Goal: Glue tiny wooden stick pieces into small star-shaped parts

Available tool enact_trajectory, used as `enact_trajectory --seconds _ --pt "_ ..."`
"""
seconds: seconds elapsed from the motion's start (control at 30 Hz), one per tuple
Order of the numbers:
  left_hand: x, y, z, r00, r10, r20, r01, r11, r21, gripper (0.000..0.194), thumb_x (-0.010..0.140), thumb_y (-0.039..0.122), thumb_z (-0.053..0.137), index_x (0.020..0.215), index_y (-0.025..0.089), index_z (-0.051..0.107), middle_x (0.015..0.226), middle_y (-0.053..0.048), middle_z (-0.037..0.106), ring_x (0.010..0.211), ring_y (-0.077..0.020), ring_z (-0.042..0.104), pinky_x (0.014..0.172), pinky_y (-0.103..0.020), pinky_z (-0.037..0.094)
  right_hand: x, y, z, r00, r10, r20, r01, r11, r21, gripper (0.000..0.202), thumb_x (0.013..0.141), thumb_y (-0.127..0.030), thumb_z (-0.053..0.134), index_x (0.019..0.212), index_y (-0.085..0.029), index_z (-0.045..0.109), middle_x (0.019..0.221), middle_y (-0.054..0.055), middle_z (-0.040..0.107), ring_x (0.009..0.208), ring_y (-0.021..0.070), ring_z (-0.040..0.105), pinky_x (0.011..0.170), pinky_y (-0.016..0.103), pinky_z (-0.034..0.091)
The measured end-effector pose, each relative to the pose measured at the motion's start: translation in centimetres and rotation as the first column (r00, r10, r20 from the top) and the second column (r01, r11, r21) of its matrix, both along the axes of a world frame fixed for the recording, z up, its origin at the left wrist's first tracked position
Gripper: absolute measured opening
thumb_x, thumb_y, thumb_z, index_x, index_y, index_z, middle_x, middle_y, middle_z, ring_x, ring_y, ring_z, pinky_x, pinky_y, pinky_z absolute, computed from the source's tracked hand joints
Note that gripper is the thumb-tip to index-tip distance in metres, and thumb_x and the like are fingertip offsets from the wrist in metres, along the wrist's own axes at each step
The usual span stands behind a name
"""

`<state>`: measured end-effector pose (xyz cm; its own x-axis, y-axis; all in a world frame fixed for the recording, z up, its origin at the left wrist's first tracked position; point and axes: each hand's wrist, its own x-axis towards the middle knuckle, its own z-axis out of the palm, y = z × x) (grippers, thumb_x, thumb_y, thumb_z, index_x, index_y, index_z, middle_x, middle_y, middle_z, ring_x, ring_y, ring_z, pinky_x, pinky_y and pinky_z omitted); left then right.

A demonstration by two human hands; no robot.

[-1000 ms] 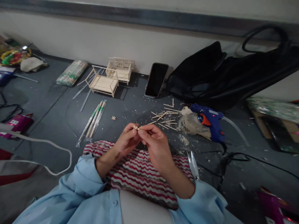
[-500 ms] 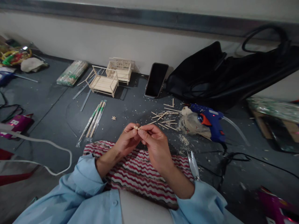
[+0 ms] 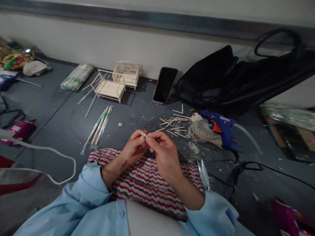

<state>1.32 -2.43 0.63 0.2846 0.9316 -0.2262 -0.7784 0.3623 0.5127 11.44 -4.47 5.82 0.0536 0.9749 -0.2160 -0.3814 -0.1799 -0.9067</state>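
Above the grey table (image 3: 57,127), a pinched wooden piece (image 3: 144,134) runs sideways.

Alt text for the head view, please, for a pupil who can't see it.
Two hands pinch a tiny pale piece near a striped cloth. On the table are two wooden models, a phone, loose sticks and a glue gun.
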Motion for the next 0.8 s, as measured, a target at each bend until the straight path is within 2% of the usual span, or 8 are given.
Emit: enact_trajectory --seconds 0.27,0.8 --pt "-0.05 0.00 0.03 1.000 0.006 -0.002 -0.006 0.999 -0.032 0.037 0.053 0.034 0.093 0.068 0.019 0.061 0.073 0.005 0.065 0.063 -0.0105 0.061 0.059 -0.024 0.051 0.05 0.06 -0.17 1.000 0.002 0.012 -0.002 1.000 -0.017 0.009 0.072 -0.026 0.079 0.073 -0.024 0.070 0.070 -0.003 0.063 0.065 0.0116 0.050 0.064 0.027 0.041" --pt "-0.05 0.09 -0.35 0.999 -0.035 0.018 0.035 0.999 0.006 0.036 0.059 0.035 0.090 0.072 0.019 0.061 0.066 0.005 0.061 0.059 -0.0112 0.061 0.055 -0.023 0.049 0.15 0.26 -0.22 1.000 0.008 0.008 -0.007 1.000 -0.030 0.010 0.071 -0.027 0.079 0.073 -0.021 0.071 0.069 -0.004 0.061 0.059 0.0094 0.042 0.058 0.025 0.035"
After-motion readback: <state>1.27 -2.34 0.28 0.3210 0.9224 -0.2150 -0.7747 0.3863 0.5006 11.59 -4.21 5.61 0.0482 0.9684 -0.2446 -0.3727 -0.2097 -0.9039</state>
